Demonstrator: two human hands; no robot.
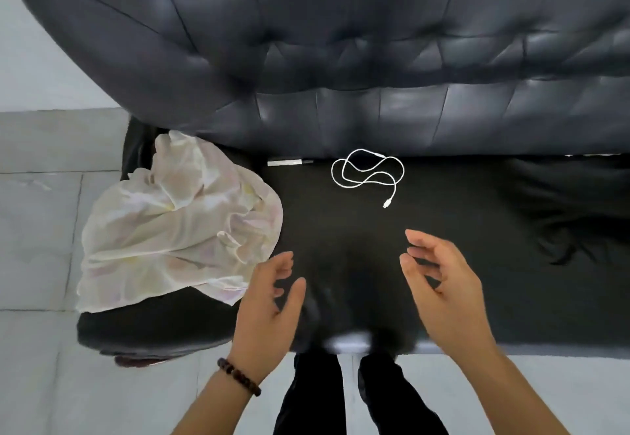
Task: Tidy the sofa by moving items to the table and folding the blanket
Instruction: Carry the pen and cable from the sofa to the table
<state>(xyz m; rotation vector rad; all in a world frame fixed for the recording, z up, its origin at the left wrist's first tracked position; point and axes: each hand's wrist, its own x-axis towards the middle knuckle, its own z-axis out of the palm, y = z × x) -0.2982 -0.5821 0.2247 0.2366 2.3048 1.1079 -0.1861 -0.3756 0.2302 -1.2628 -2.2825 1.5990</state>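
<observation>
Hovering over sofa | left hand, right hand both spread, empty | cable ahead, right hand nearer | blanket leftward

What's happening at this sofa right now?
A person stands at a black sofa, both hands open and empty over the seat. The left hand is beside a crumpled pale blanket, unfolded at the seat's left end. The right hand hovers below a loose white cable. A pen-like item lies against the backrest. Nothing is picked up yet; no table is in view.
</observation>
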